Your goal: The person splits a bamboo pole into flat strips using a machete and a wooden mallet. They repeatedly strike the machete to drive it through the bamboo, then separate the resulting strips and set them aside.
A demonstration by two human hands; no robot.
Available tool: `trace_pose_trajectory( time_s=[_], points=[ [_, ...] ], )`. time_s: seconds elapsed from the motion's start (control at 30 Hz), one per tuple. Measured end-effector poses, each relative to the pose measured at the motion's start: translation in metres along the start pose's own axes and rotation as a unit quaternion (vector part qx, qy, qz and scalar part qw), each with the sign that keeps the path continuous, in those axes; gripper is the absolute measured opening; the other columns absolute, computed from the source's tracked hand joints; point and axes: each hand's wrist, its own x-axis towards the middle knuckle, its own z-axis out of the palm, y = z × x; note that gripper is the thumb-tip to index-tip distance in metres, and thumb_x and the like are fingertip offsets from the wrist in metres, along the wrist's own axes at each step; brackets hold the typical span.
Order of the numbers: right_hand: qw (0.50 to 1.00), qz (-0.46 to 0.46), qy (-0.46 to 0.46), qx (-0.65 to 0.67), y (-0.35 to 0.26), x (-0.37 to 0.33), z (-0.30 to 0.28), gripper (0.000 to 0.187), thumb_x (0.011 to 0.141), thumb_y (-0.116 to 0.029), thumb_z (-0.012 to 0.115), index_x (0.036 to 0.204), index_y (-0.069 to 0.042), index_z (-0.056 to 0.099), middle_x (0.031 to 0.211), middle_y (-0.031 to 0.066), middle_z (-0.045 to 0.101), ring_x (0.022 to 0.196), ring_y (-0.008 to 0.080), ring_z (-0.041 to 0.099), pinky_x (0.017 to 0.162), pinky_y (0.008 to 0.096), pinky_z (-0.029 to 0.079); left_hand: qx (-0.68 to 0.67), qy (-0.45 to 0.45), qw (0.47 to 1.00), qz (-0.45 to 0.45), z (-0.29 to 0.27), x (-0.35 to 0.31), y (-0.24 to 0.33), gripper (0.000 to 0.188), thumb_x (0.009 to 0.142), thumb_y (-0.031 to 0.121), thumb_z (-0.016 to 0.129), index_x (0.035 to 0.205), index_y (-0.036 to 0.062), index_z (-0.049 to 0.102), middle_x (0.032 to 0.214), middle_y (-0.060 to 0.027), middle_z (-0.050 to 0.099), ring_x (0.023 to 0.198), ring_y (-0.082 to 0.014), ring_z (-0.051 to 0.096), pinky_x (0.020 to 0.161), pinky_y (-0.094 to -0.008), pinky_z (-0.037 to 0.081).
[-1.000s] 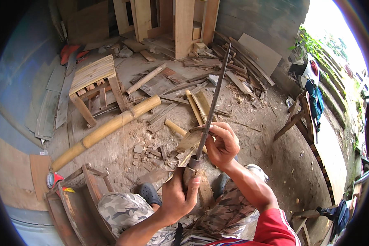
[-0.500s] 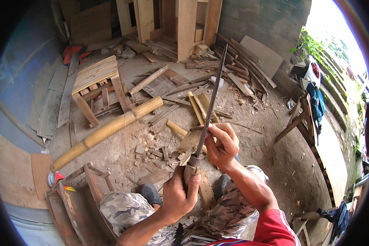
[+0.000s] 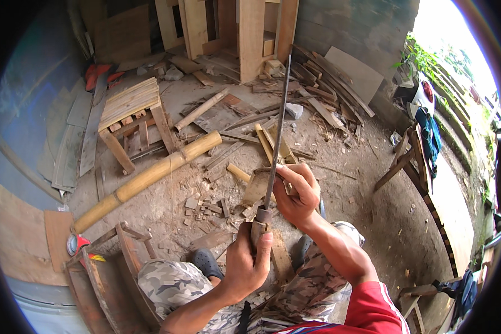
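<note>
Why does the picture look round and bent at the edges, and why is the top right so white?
Head view: the fisheye lens leaves a black rim and curves straight things near it, like the bamboo pole. Top right, daylight beyond the plants is blown out to white. The long blade and both hands, left and right, look sharp; shadows on the ground are soft.

I see open dirt floor [image 3: 373,206] to my right, easy passage there. Ahead, wood scraps [image 3: 206,206] and a bamboo pole [image 3: 150,175] litter the ground; a slatted stool [image 3: 131,111] blocks the left, stacked planks [image 3: 328,89] the far side.
</note>
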Motion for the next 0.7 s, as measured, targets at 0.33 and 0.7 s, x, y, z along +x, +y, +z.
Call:
trace_pose_trajectory(
  time_s=[0.33,0.7],
  points=[
    [0.916,0.309,0.07,0.248,0.064,-0.018,0.017,0.041,0.104,-0.034,0.047,0.128,-0.001,0.052,0.101,0.0118,0.065,0.089,0.0213,0.066,0.078,0.0329,0.055,-0.082,0.024,0.995,-0.058,-0.015,0.006,-0.007,0.033,0.102,0.032,0.054,0.097,0.0002,0.052,0.068,-0.0052,0.053,0.058,-0.013,0.048,0.053,-0.0313,0.04],
    [0.334,0.613,-0.701,-0.148,0.147,-0.322,-0.027,0.084,0.086,-0.08,0.041,0.135,-0.016,0.06,0.144,0.0114,0.054,0.136,0.0292,0.047,0.112,0.0432,0.038,-0.169,0.014,0.979,-0.112,-0.033,0.029,0.012,0.04,0.104,0.042,0.047,0.089,0.0047,0.049,0.067,0.0011,0.047,0.054,-0.0066,0.043,0.048,-0.0245,0.036]
  ],
)
